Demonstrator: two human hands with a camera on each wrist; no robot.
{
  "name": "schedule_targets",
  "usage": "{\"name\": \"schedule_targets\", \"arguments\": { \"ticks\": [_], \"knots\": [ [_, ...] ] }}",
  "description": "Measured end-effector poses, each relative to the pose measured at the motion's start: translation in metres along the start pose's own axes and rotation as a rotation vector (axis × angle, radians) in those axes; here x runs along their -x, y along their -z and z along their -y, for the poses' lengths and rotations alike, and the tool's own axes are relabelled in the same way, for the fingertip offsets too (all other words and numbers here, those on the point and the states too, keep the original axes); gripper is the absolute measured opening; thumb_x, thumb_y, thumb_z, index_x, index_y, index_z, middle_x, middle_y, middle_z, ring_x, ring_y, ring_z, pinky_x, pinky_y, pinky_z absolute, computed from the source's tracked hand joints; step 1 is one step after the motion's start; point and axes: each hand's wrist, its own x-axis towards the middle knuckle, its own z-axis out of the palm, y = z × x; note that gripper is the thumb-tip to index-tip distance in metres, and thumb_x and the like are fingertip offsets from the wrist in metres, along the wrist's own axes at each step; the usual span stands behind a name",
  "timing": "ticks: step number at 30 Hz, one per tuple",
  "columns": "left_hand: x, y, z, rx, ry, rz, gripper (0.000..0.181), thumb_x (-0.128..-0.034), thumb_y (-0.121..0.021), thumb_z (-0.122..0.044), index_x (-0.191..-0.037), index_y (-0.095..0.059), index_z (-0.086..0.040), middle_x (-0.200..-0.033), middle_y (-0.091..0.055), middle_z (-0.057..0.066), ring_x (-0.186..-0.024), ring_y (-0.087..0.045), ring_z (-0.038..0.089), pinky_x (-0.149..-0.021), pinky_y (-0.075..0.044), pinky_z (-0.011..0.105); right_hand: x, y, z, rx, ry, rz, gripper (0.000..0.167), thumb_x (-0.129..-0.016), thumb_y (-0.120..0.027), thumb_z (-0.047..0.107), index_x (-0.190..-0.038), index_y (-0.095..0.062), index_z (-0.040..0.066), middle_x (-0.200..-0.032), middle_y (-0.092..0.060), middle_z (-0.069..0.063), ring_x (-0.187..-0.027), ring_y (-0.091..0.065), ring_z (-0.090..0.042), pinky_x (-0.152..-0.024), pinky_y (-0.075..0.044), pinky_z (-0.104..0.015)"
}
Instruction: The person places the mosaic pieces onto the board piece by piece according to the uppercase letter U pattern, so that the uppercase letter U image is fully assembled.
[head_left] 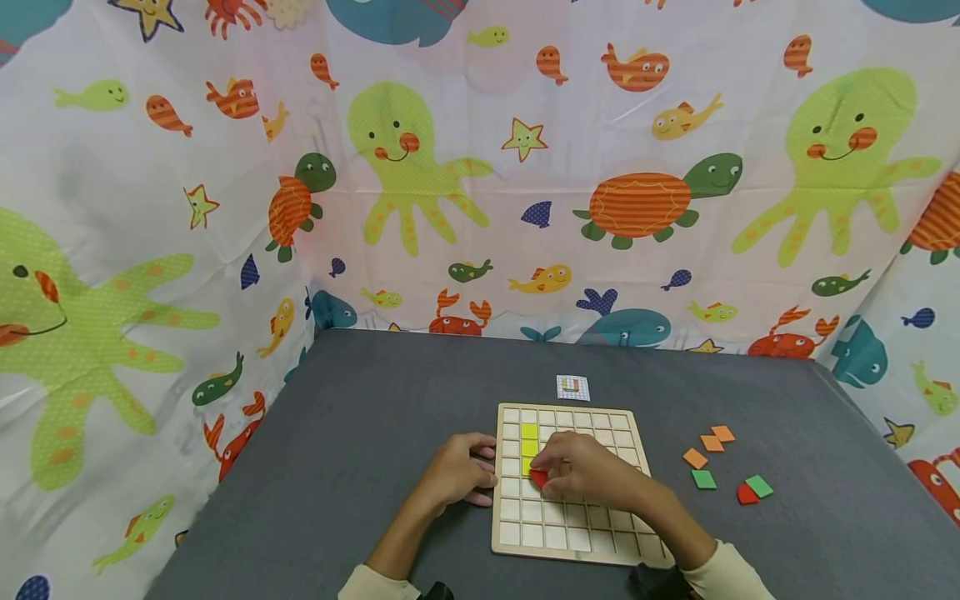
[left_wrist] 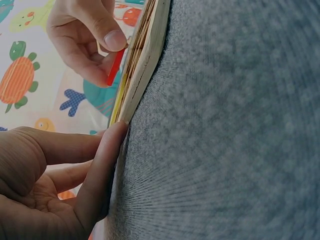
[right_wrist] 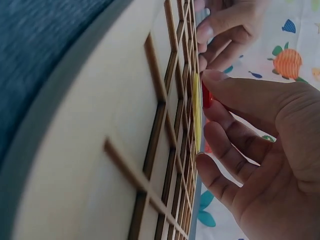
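My right hand (head_left: pixel 588 468) pinches a red square tile (head_left: pixel 538 478) between thumb and fingertips, over the wooden grid board (head_left: pixel 507 533). In the left wrist view, the red tile (left_wrist: pixel 116 67) is tilted on edge, close above the board's surface. Three yellow tiles (head_left: pixel 529 431) sit in a column in the board's second column of cells, just behind the red one; the nearest is partly covered. My left hand (head_left: pixel 456 473) touches the board's left edge with its fingertips. Seen from the left wrist, fingers (left_wrist: pixel 102 160) rest against the board's side. My right hand hides several middle cells.
Right of the board lie several loose tiles: orange (head_left: pixel 695 458), green (head_left: pixel 703 479), and a red one (head_left: pixel 747 494) partly under another green. A small pattern card (head_left: pixel 573 387) lies behind the board. The grey table (head_left: pixel 375 400) ends at a printed curtain (head_left: pixel 480 275).
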Motion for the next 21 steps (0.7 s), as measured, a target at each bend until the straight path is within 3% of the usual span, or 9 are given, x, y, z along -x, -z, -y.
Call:
{"name": "schedule_targets", "arguments": {
  "ticks": [10, 21],
  "knots": [
    [0.0001, 0.0002, -0.0010, 0.003, -0.006, 0.001, 0.060, -0.0829, -0.075, 0.016, -0.140, -0.062, 0.004, -0.122, -0.062, 0.018, -0.099, -0.070, 0.025, -0.060, -0.067, 0.040, -0.0025, -0.0056, 0.0051, 0.014, 0.019, 0.027, 0.027, -0.090, -0.084, 0.010, -0.116, -0.080, 0.008, -0.109, -0.073, 0.001, -0.096, -0.066, -0.015, -0.083, -0.060, -0.030],
    [0.0006, 0.0005, -0.0009, 0.006, -0.020, 0.005, 0.060, -0.0830, -0.075, 0.016, -0.140, -0.062, 0.005, -0.123, -0.062, 0.018, -0.099, -0.070, 0.026, -0.060, -0.067, 0.040, -0.0027, -0.0060, 0.0038, 0.024, 0.018, 0.030, 0.025, -0.092, -0.083, 0.010, -0.116, -0.080, 0.009, -0.110, -0.073, 0.001, -0.096, -0.068, -0.015, -0.083, -0.061, -0.030]
  ]
}}
